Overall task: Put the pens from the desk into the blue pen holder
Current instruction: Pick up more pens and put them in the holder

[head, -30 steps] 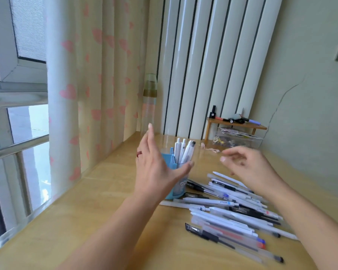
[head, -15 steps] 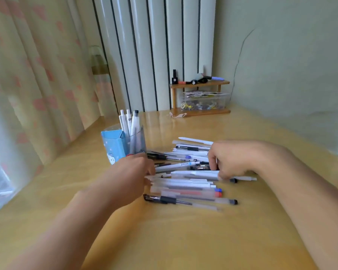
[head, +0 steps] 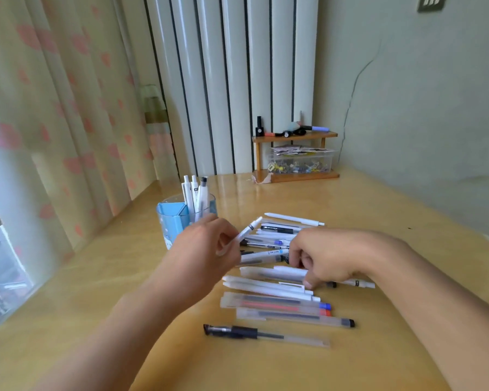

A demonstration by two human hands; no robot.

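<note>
The blue pen holder [head: 172, 221] stands on the wooden desk [head: 378, 210], left of centre, with three white pens [head: 194, 194] upright in it. Several pens [head: 277, 303] lie in a loose row on the desk to its right, white, clear and black ones. My left hand [head: 206, 249] is just in front of the holder and grips a white pen [head: 247, 230] that points up and to the right. My right hand [head: 325, 256] rests low over the middle of the pile, fingers curled onto a white pen [head: 280, 273] that lies there.
A small wooden shelf [head: 295, 176] with a clear box of small items stands at the back against the white radiator. A heart-patterned curtain [head: 68, 108] and the window run along the left. A cracked wall closes the right side.
My left hand left the holder, came down to the pile and lifted a white pen. My right hand dropped onto the pens. The camera swung right and down.
</note>
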